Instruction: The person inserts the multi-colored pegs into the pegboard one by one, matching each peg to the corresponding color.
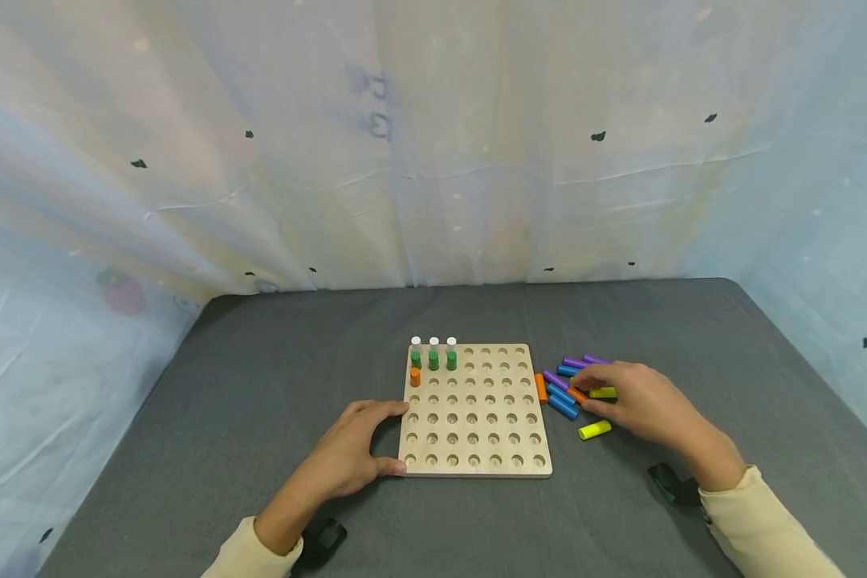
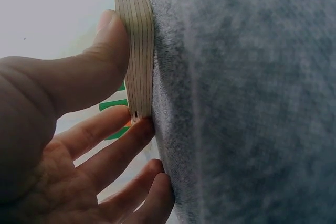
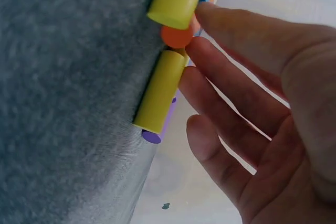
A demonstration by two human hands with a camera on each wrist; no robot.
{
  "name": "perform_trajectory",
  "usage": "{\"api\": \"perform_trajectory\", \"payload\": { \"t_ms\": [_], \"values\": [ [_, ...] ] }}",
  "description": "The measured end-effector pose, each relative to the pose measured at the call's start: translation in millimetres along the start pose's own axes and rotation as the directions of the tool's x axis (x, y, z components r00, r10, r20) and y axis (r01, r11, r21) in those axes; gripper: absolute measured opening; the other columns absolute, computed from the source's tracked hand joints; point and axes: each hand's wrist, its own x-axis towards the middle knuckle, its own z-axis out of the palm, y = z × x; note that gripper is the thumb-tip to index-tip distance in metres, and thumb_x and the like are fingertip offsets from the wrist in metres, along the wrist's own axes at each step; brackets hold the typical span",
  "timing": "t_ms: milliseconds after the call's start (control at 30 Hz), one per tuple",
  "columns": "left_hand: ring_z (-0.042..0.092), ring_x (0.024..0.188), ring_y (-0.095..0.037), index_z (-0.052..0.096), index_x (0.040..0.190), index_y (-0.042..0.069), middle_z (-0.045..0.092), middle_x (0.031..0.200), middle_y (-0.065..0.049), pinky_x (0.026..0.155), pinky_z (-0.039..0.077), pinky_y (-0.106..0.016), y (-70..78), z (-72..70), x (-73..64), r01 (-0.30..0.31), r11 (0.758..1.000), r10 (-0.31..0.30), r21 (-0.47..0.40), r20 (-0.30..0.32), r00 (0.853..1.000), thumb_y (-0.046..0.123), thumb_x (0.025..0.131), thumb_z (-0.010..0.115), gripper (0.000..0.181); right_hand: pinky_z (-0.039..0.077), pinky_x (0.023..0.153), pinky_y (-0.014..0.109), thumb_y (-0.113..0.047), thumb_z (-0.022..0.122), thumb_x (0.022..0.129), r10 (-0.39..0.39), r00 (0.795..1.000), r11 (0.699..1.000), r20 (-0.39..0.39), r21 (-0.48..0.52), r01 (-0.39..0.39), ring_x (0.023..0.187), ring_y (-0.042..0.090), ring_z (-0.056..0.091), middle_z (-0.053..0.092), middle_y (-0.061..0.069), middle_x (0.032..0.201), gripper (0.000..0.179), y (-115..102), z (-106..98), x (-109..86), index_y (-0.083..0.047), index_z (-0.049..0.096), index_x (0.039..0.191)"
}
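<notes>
Right hand [image 1: 634,399]: palm down over the loose pegs, beyond the board's right edge. Thumb and fingers bent toward an orange peg [image 1: 576,395], its end showing between their tips in the right wrist view; whether they pinch it cannot be told.

Left hand [image 1: 349,448]: thumb and fingers spread apart, touching the board's left edge; thumb close to the near left corner, forefinger farther up.

Pegboard [image 1: 474,409], pale wood, layered edge: flat on the worktop, between the hands; seven rows of seven holes.

Pegs seated, standing upright, at the far left corner: three white pegs [image 1: 434,343] in the far row; three green pegs [image 1: 433,361] in the second; one orange upright peg [image 1: 415,377] at the left end of the third.

Pegs loose, lying off the board's right edge: one orange side peg [image 1: 541,388] along that edge; blue pegs [image 1: 563,407] and purple pegs [image 1: 556,380] clustered near it; one yellow peg [image 1: 595,430], nearest the worktop's near edge.

Worktop [image 1: 274,361]: dark grey cloth surface, rounded far corners.

Beyond its far edge: pale sheeting [image 1: 462,217], dark marks scattered.
</notes>
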Motion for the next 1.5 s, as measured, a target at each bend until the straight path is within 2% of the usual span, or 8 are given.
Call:
{"api": "perform_trajectory", "payload": {
  "t_ms": [467,600,833,1267,1500],
  "values": [
    [0.045,0.136,-0.026,0.058,0.138,0.026,0.057,0.139,-0.002,0.106,0.043,-0.056,2.5,-2.6,-2.1,0.008,1.0,-0.008,-0.006,0.023,1.0,0.027,0.069,0.09,0.076,0.056,0.072,0.04,-0.021,0.078,0.086,0.01,0.998,1.0,0.056,-0.014,-0.009,0.084,0.013,0.07,0.076,-0.009,0.092,0.019,0.7,-4.6,1.1,-0.017,0.073,0.104],
    [0.044,0.137,-0.026,0.058,0.139,0.027,0.057,0.141,-0.002,0.106,0.042,-0.056,0.3,-3.9,-0.4,0.018,1.0,-0.018,0.005,0.01,1.0,0.028,0.069,0.09,0.077,0.056,0.072,0.04,-0.022,0.077,0.087,-0.011,0.999,1.0,0.05,-0.014,0.012,0.085,0.013,0.07,0.076,-0.008,0.093,0.02,1.1,-3.3,5.7,-0.018,0.073,0.107],
    [0.043,0.138,-0.025,0.058,0.139,0.027,0.056,0.142,-0.001,0.104,0.043,-0.058,-2.0,-2.2,0.0,0.025,1.0,-0.025,0.011,0.021,0.999,0.028,0.07,0.09,0.076,0.056,0.073,0.041,-0.022,0.078,0.087,0.005,0.996,0.999,0.086,-0.04,-0.001,0.086,0.012,0.069,0.075,-0.007,0.098,0.027,3.1,3.5,5.4,-0.018,0.072,0.113],
    [0.044,0.137,-0.025,0.058,0.139,0.028,0.057,0.141,-0.001,0.103,0.043,-0.059,-1.3,-1.8,0.4,0.024,1.0,-0.024,0.015,0.019,1.0,0.028,0.069,0.091,0.077,0.056,0.072,0.037,-0.018,0.078,0.086,-0.021,0.999,1.0,0.031,-0.023,0.021,0.083,0.008,0.069,0.074,-0.009,0.092,0.028,4.3,4.0,2.5,-0.017,0.071,0.113],
    [0.045,0.136,-0.026,0.058,0.138,0.027,0.057,0.141,-0.002,0.102,0.043,-0.06,0.9,-1.6,-0.6,0.018,1.0,-0.018,0.017,0.019,1.0,0.027,0.068,0.091,0.077,0.056,0.073,0.035,-0.015,0.079,0.084,-0.025,1.0,1.0,0.008,-0.009,0.025,0.084,0.008,0.068,0.073,-0.007,0.096,0.033,4.1,1.7,1.2,-0.016,0.071,0.116]
  ]
}}
